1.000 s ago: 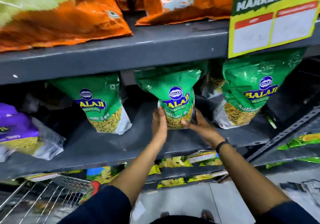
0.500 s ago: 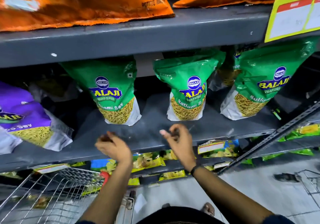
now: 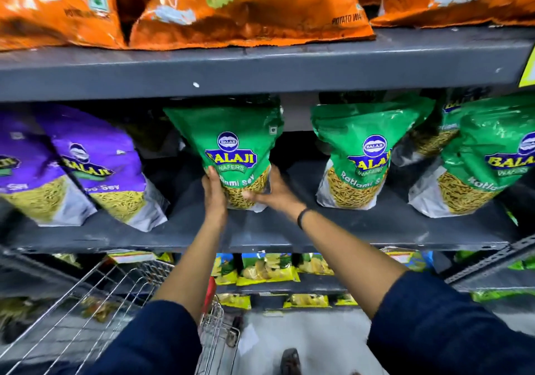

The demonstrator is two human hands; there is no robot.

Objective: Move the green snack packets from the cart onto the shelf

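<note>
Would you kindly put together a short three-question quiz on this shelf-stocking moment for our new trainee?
1. True or false: both hands grip the same green packet.
2. Which packets stand directly to the left of that packet? A) orange B) purple C) yellow
3. Fill in: the black band sits on the ____ wrist.

Key
1. True: the left hand and the right hand clasp its lower part from either side, on the middle shelf.
2. B: the purple packets. The orange packets lie on the shelf above.
3. Right: the black band.
</note>
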